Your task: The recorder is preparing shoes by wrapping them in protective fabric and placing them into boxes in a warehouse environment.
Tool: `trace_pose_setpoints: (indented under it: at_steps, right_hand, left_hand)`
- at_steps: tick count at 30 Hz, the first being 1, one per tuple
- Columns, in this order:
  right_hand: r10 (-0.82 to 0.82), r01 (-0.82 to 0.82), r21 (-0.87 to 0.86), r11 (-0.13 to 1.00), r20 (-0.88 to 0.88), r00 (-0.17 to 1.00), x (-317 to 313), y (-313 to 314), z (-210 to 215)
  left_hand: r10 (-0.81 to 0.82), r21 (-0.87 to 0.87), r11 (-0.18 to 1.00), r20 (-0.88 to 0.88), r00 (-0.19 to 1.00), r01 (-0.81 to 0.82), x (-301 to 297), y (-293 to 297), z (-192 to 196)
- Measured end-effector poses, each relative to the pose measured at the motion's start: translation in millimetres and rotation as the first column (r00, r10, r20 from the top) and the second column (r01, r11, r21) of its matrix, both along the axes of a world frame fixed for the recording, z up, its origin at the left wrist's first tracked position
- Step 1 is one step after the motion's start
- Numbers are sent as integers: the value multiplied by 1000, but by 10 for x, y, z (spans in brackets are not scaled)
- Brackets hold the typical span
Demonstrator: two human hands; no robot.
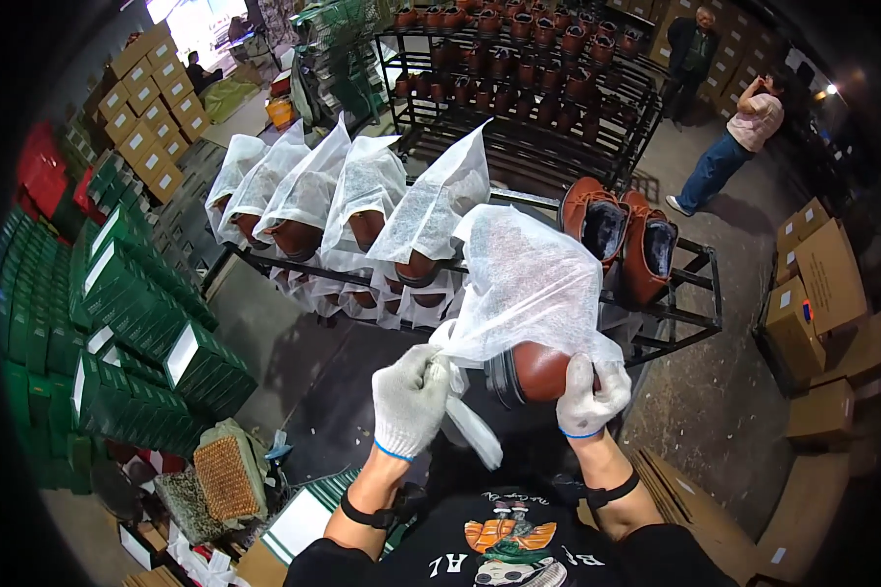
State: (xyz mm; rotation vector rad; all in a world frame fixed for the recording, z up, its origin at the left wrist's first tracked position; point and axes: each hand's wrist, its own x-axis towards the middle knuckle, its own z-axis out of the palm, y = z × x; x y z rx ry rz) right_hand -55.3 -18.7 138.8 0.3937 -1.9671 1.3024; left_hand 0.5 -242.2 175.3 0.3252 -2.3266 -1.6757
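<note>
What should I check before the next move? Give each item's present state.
1. Left hand in white knit glove on the thin white fabric wrap: ok, it grips a gathered left corner.
2. Right hand in white knit glove on the wrap: ok, it pinches the lower right edge.
3. Brown leather shoe fully covered: not ok, its rounded toe shows below the wrap.
4. Second shoe underneath: cannot tell, the wrap hides it.
5. Two brown lace-up shoes with dark fluffy lining, on the black metal rack, covered: not ok, both are bare.
</note>
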Motion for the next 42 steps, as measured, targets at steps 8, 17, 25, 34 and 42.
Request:
trace_pose_setpoints:
  at_steps: [8,17,25,34,42]
  right_hand:
    - [29,81,-476,876,218,975,-263,-273,122]
    - [162,-85,243,966,-316,935,-896,-438,-17]
    - [132,-176,69,982,420,898,-457,-494,-288]
    - [492,-395,-328,858,745,450,-3,92,-710]
    - [-133,-392,603,695,644,754,-310,933,-408]
  left_hand:
    - [-285,5,958,127,950,287,70,-61,-250]
    - [-31,170,985,31,999,25,-26,-82,-627]
    - [154,617,768,81,985,-171,-169,-78,-1054]
    - [-182,866,489,220,958,-106,-180,66,-1236]
    - [-20,67,998,259,966,3,-132,142,-1052]
